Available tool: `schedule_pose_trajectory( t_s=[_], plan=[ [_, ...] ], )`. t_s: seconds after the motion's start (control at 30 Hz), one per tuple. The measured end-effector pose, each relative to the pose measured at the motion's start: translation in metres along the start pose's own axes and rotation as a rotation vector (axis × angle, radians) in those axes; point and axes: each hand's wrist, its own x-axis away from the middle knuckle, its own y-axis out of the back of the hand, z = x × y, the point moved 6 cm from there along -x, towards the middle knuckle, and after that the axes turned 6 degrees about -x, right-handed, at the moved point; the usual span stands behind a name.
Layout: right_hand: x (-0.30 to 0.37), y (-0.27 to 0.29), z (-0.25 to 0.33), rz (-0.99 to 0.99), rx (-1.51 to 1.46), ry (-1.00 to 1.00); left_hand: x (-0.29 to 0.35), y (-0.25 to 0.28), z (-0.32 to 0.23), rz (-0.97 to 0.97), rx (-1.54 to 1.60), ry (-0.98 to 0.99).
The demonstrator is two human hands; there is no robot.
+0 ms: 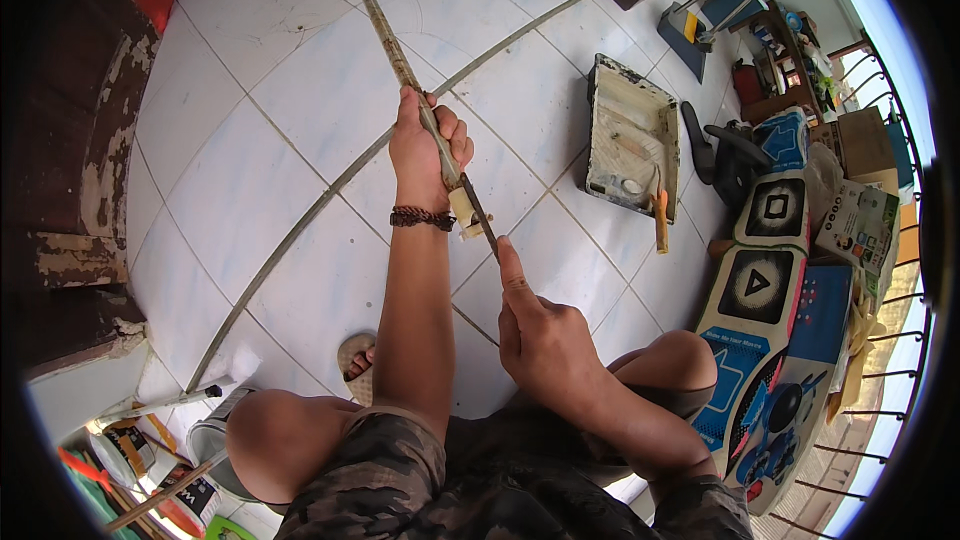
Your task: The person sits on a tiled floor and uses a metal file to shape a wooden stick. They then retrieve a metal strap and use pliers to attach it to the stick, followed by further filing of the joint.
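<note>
My left hand is wrapped round a long, stained pole that slants away toward the far left. At the pole's near end, just below this fist, is a small cream-coloured piece; whether it is joined to the pole I cannot tell. My right hand is closed round a knife-like tool with a narrow dark blade, its index finger stretched along the blade. The blade lies against the pole's near end, beside the cream piece. The tool's handle is hidden inside my right hand.
A paint-crusted roller tray holds an orange-handled tool at the right. Beyond it stand printed boxes by a railing. A long grey strip crosses the tiled floor. Tubs crowd the lower left, near a peeling brown door.
</note>
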Motion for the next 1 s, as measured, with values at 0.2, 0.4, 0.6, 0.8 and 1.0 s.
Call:
schedule_pose_trajectory(
  t_s=[0.2, 0.4, 0.6, 0.8, 1.0],
  plan=[
    [0.007, -0.004, -0.007, 0.087, 0.034, -0.02, -0.005, 0.009, 0.001, 0.009, -0.018, -0.015],
    [-0.018, -0.011, -0.013, 0.009, 0.01, 0.037, 0.0, 0.017, 0.007, 0.0, -0.037, -0.032],
    [-0.034, -0.014, -0.017, -0.044, 0.003, 0.12, -0.003, 0.015, 0.009, -0.009, -0.008, -0.009],
    [-0.009, -0.01, -0.012, 0.006, -0.106, 0.059, -0.007, 0.023, -0.001, 0.009, -0.058, -0.054],
    [0.005, -0.009, -0.018, -0.016, -0.135, 0.026, 0.002, 0.015, 0.006, -0.037, -0.068, -0.015]
  ],
)
